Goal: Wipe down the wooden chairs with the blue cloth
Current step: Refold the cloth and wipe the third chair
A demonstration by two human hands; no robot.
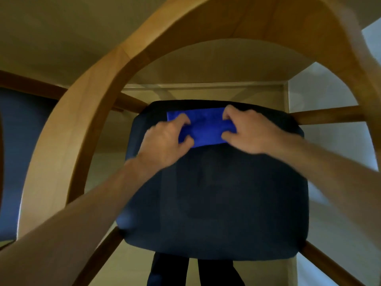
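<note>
A blue cloth point(203, 125), folded into a strip, lies on the far part of a dark navy seat cushion point(216, 193). My left hand point(165, 141) pinches the cloth's left end and my right hand point(247, 131) pinches its right end. The cushion belongs to a wooden chair whose curved light-wood backrest point(99, 100) arches around the seat from the left, over the top, to the right. Brown wooden legs point(329, 115) stick out from under the cushion's corners.
A second chair's blue seat point(18, 151) shows at the left edge. Beige floor surrounds the chair. My dark trouser legs point(171, 271) appear below the cushion. A pale wall or panel point(329, 141) stands to the right.
</note>
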